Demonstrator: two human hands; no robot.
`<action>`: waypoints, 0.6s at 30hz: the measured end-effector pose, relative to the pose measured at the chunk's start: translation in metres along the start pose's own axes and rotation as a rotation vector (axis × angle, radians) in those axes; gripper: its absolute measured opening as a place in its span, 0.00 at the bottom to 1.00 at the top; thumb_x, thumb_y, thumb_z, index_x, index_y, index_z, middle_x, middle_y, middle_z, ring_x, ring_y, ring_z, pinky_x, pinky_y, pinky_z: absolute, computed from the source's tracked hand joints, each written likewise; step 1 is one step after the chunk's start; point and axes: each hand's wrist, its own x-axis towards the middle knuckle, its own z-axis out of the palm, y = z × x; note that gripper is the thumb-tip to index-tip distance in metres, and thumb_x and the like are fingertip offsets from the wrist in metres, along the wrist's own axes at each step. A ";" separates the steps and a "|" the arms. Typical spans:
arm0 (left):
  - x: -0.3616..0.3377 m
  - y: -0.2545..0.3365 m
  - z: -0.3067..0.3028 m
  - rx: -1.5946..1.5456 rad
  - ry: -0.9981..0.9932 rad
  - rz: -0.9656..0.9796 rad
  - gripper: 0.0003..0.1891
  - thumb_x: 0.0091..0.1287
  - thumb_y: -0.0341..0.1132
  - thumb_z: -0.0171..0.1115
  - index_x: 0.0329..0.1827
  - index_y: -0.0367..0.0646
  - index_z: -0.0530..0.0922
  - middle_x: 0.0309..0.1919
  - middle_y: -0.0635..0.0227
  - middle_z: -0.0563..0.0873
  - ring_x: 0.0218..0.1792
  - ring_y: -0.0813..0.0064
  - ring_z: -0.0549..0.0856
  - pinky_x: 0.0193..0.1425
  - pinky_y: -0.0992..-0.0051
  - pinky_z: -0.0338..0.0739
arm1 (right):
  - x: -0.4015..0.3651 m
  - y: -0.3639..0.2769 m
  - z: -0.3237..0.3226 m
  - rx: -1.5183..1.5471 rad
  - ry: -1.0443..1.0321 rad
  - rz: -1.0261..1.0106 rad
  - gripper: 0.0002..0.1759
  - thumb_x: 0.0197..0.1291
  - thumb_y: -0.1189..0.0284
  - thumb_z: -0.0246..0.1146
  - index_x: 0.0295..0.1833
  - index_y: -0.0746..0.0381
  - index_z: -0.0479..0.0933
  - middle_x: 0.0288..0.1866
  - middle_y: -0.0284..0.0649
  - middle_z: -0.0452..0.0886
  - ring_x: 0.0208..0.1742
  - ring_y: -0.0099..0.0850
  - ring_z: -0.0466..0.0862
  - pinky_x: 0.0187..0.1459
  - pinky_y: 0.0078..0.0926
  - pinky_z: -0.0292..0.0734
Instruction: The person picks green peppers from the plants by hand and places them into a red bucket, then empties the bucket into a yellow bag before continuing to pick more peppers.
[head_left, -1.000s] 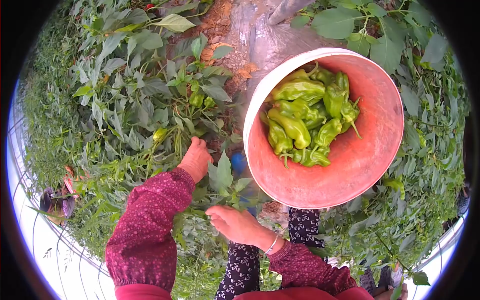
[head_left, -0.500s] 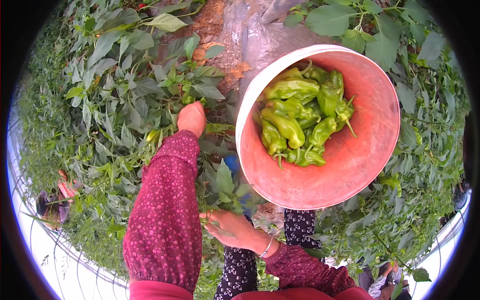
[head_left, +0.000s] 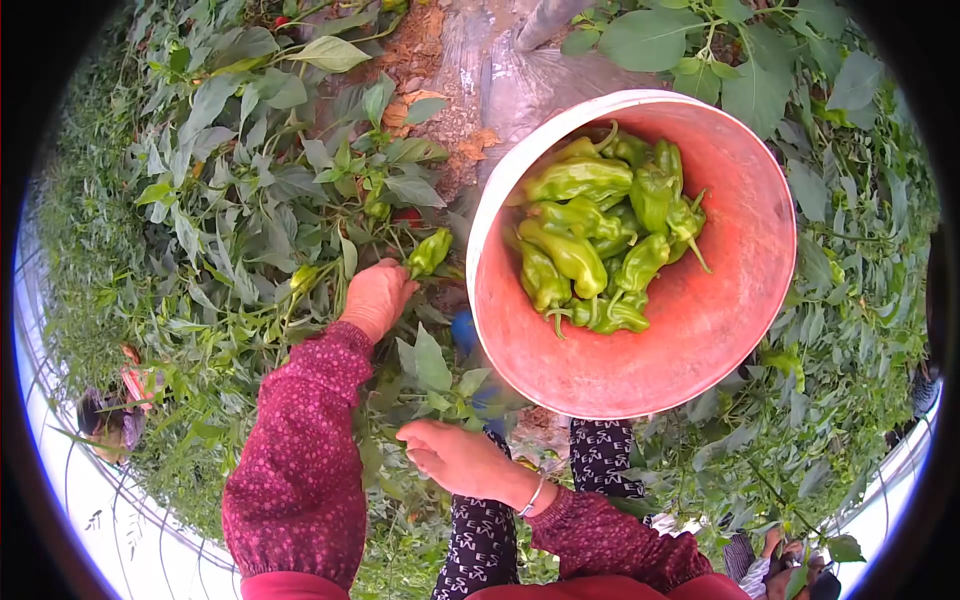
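Slim gap between bucket rim (head_left: 482,221) and foliage (head_left: 290,182), left hand (head_left: 379,296) pinching a green pepper (head_left: 430,253), right hand (head_left: 458,461) half open.

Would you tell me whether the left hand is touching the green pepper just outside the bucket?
Touching. The head view shows the left hand pinching the green pepper at its stem end.

Here we are in a growing plot under what looks like a greenhouse or tunnel: dense pepper plants (head_left: 225,190) crowd both sides, a strip of plastic sheeting (head_left: 515,75) covers the ground between them, and curved ribs (head_left: 120,510) cross bright white at the edges.
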 end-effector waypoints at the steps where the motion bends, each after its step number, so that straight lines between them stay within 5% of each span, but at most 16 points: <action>1: -0.005 -0.001 0.002 -0.057 0.000 0.006 0.09 0.58 0.36 0.62 0.29 0.39 0.80 0.35 0.59 0.80 0.38 0.55 0.81 0.42 0.62 0.75 | -0.001 0.002 0.001 0.002 0.000 -0.002 0.16 0.62 0.68 0.54 0.54 0.61 0.67 0.45 0.44 0.79 0.44 0.40 0.81 0.42 0.36 0.77; 5: -0.021 0.014 -0.025 -0.267 0.243 0.074 0.08 0.60 0.34 0.60 0.30 0.36 0.80 0.37 0.57 0.81 0.35 0.55 0.80 0.42 0.65 0.76 | -0.001 0.002 0.002 -0.002 -0.015 0.004 0.16 0.62 0.68 0.54 0.54 0.60 0.67 0.45 0.44 0.79 0.44 0.40 0.81 0.42 0.36 0.77; 8: -0.027 0.023 -0.054 -0.652 0.421 -0.189 0.11 0.68 0.34 0.54 0.38 0.33 0.78 0.34 0.64 0.83 0.34 0.73 0.83 0.40 0.73 0.77 | -0.002 0.001 -0.001 -0.027 -0.012 0.004 0.15 0.62 0.68 0.54 0.54 0.60 0.67 0.44 0.43 0.79 0.44 0.40 0.81 0.42 0.36 0.77; 10: -0.038 0.047 -0.094 -1.041 0.650 -0.151 0.14 0.71 0.35 0.48 0.39 0.31 0.77 0.30 0.66 0.80 0.33 0.80 0.80 0.38 0.77 0.76 | -0.001 -0.001 -0.001 -0.048 -0.006 -0.011 0.15 0.62 0.68 0.53 0.54 0.60 0.68 0.44 0.43 0.79 0.44 0.40 0.81 0.42 0.36 0.77; 12: -0.053 0.072 -0.128 -0.990 0.752 -0.082 0.14 0.71 0.33 0.45 0.34 0.32 0.76 0.31 0.63 0.80 0.33 0.76 0.80 0.38 0.75 0.76 | -0.001 -0.002 0.000 -0.066 -0.002 -0.024 0.15 0.62 0.68 0.53 0.54 0.60 0.68 0.43 0.43 0.79 0.44 0.39 0.81 0.42 0.36 0.77; 16: -0.068 0.110 -0.155 -0.675 0.564 0.376 0.06 0.62 0.30 0.58 0.30 0.36 0.77 0.32 0.59 0.81 0.30 0.67 0.81 0.35 0.74 0.75 | 0.002 0.000 0.002 -0.107 -0.005 -0.036 0.16 0.62 0.68 0.53 0.54 0.60 0.68 0.43 0.43 0.79 0.45 0.39 0.81 0.42 0.36 0.76; 18: -0.062 0.119 -0.155 -0.714 0.319 0.547 0.14 0.68 0.39 0.51 0.30 0.37 0.76 0.35 0.58 0.82 0.33 0.69 0.80 0.38 0.74 0.74 | 0.003 0.001 0.001 -0.139 0.005 -0.050 0.16 0.62 0.67 0.53 0.54 0.61 0.68 0.43 0.43 0.79 0.45 0.39 0.80 0.42 0.36 0.76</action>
